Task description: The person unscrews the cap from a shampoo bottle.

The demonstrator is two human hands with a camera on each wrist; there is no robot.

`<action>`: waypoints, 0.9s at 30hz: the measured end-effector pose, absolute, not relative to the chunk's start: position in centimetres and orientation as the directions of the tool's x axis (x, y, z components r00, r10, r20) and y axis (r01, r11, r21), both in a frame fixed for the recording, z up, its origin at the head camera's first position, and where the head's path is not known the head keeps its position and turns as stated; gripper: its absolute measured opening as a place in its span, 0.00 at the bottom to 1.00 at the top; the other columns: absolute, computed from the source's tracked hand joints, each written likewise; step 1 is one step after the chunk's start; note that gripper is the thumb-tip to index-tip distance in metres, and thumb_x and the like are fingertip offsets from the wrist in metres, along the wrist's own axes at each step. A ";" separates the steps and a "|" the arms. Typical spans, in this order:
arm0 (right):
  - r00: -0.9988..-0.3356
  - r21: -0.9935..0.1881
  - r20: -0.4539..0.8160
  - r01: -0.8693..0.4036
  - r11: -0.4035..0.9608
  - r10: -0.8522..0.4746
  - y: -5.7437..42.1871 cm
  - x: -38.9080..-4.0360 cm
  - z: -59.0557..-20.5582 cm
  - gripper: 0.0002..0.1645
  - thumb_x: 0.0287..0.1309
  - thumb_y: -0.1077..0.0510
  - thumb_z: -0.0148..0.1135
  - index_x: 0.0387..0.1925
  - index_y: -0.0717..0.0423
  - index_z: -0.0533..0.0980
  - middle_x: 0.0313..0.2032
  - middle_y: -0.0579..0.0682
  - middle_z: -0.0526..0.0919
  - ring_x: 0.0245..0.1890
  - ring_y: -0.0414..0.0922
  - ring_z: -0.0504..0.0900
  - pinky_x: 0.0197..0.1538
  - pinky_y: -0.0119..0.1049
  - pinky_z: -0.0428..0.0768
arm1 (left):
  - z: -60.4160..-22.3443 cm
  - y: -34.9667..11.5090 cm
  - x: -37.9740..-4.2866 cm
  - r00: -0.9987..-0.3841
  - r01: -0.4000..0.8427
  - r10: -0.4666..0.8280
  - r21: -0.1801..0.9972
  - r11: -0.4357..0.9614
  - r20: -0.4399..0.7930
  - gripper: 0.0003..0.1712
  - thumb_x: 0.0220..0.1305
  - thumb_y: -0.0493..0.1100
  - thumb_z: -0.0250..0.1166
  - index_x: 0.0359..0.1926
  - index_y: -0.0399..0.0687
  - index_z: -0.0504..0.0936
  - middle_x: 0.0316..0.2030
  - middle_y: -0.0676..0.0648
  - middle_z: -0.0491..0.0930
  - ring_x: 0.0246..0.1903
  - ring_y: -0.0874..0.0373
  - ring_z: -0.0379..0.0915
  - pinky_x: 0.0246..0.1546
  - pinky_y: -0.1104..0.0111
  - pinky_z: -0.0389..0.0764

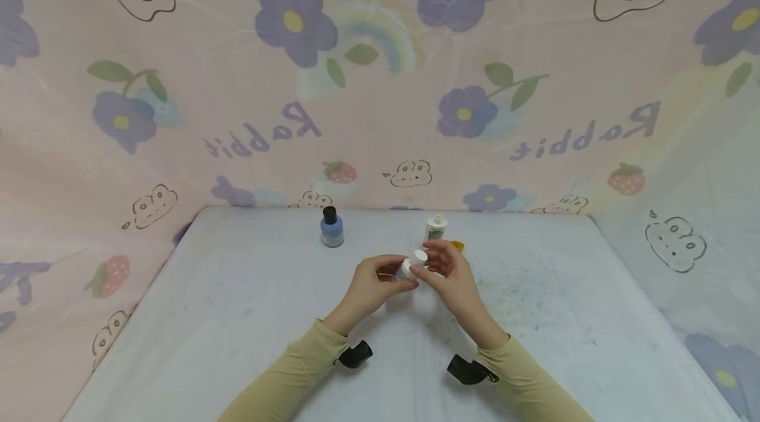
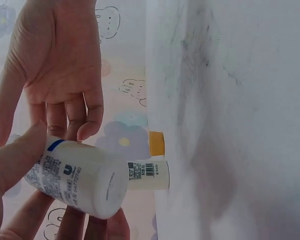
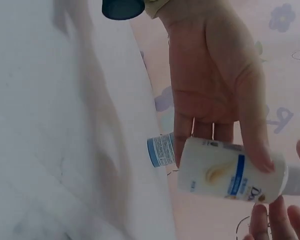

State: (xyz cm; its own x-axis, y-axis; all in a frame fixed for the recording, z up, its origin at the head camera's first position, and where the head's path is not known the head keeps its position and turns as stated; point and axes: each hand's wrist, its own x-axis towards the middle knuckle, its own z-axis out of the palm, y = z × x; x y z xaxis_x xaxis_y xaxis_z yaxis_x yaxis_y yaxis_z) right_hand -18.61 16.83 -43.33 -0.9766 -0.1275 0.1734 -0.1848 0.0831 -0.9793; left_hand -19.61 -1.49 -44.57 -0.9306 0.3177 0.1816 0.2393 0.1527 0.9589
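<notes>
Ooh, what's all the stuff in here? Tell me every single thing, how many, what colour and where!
held bottle: 1, white with a blue stripe, in the left hand
bottle cap: 1, white, at the held bottle's top
standing bottle: 1, whitish, upright beyond the hands
cap-shaped piece: 1, yellow, beside the standing bottle
blue bottle: 1, blue with a black top, at the table's back, left of centre
tabletop: 1, white, smudged, under everything
printed cloth: sheets uncountable, pale pink, purple flowers, around the table
wrist devices: 2, black, at the wrists
sleeves: 2, yellowish, on the arms
left hand: 1, bare, around the held bottle
right hand: 1, bare, by the white cap
</notes>
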 end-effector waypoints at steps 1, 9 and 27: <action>-0.981 -0.983 0.163 -0.171 0.068 -0.110 16.9 -18.8 -43.7 0.27 0.55 0.65 0.68 0.55 0.63 0.69 0.47 0.63 0.78 0.45 0.51 0.78 0.47 0.33 0.78 | -44.2 -1.4 -19.4 -0.931 0.246 0.311 0.958 0.146 0.192 0.26 0.51 0.38 0.75 0.52 0.37 0.81 0.45 0.43 0.82 0.45 0.49 0.77 0.46 0.55 0.78; -0.993 -0.992 0.121 -0.121 0.032 0.005 16.6 -19.0 -44.3 0.24 0.52 0.58 0.72 0.47 0.65 0.72 0.40 0.55 0.78 0.39 0.46 0.78 0.39 0.32 0.78 | -42.5 -0.8 -18.6 -0.939 0.272 0.263 0.947 0.169 0.223 0.24 0.48 0.34 0.76 0.48 0.31 0.81 0.43 0.38 0.81 0.43 0.44 0.78 0.45 0.50 0.78; -0.991 -0.992 0.120 -0.117 0.056 0.059 16.1 -18.1 -42.7 0.20 0.55 0.63 0.69 0.45 0.69 0.73 0.37 0.55 0.78 0.38 0.50 0.76 0.37 0.30 0.76 | -45.6 -0.4 -20.0 -0.957 0.245 0.213 0.942 0.232 0.196 0.26 0.43 0.47 0.80 0.46 0.47 0.85 0.39 0.53 0.82 0.38 0.60 0.77 0.40 0.66 0.79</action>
State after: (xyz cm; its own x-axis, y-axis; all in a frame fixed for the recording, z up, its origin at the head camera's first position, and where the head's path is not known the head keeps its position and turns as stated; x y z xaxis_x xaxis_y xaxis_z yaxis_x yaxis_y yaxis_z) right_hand -18.15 16.09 -42.73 -0.9910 0.0585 0.1202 -0.1169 0.0564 -0.9915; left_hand -20.04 -0.43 -45.58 -0.9572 0.2127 0.1963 0.2445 0.2316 0.9416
